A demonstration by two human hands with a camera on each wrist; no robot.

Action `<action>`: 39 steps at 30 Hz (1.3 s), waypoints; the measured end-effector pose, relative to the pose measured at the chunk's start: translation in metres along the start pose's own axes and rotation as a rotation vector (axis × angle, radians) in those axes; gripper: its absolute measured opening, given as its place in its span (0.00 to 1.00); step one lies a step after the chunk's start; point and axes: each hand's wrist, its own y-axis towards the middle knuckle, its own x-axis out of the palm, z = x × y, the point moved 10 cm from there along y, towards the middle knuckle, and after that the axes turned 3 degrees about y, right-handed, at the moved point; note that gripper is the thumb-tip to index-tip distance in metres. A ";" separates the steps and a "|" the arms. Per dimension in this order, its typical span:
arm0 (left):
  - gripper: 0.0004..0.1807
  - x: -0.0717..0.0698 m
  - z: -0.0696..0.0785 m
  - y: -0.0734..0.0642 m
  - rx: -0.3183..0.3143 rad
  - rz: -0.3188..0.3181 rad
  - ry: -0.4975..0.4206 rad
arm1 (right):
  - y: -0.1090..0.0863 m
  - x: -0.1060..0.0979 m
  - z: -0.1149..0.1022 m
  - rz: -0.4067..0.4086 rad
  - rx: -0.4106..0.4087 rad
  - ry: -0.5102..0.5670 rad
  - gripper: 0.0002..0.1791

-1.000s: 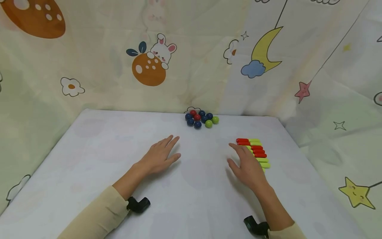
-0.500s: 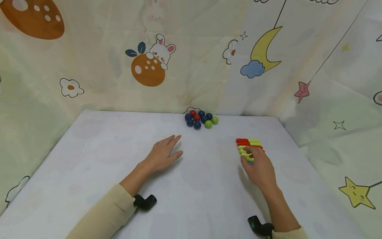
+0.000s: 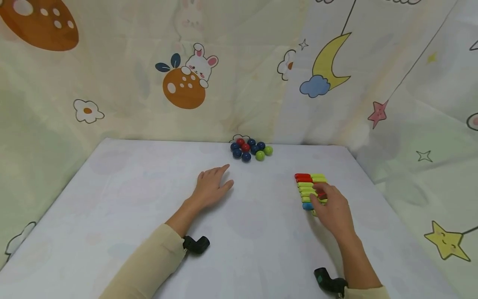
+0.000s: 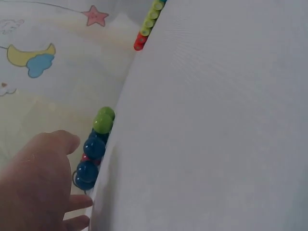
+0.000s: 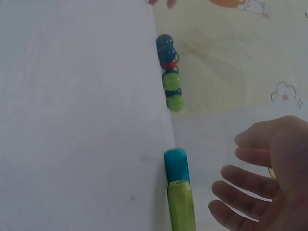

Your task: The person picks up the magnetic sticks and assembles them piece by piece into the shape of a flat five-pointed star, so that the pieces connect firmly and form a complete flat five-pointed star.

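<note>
My left hand (image 3: 210,189) hovers over the middle of the table, fingers extended and holding nothing. Beyond it, near the back edge, sits a cluster of small balls (image 3: 246,157) in dark blue, red and green. On the right, my right hand (image 3: 334,209) hangs over a row of short sticks (image 3: 305,185), thumb and fingers apart and loosely bent. These sticks are red, yellow-green and blue, and the hand covers their right ends. In the right wrist view a blue stick (image 5: 176,163) and a yellow-green stick (image 5: 181,204) lie apart from the fingers.
A white cloth covers the table (image 3: 123,187). Behind it hangs a printed curtain (image 3: 239,83) with cartoon figures. Each wrist carries a small black camera, the left camera (image 3: 196,245) and the right camera (image 3: 330,283).
My right hand has moved right across the sticks, uncovering their left ends and the blue stick. My left hand has shifted slightly right and forward. The balls stay put.
</note>
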 end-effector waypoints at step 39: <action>0.27 0.010 0.023 0.063 -0.168 0.280 -0.070 | -0.010 0.018 0.046 -0.447 0.206 -0.062 0.13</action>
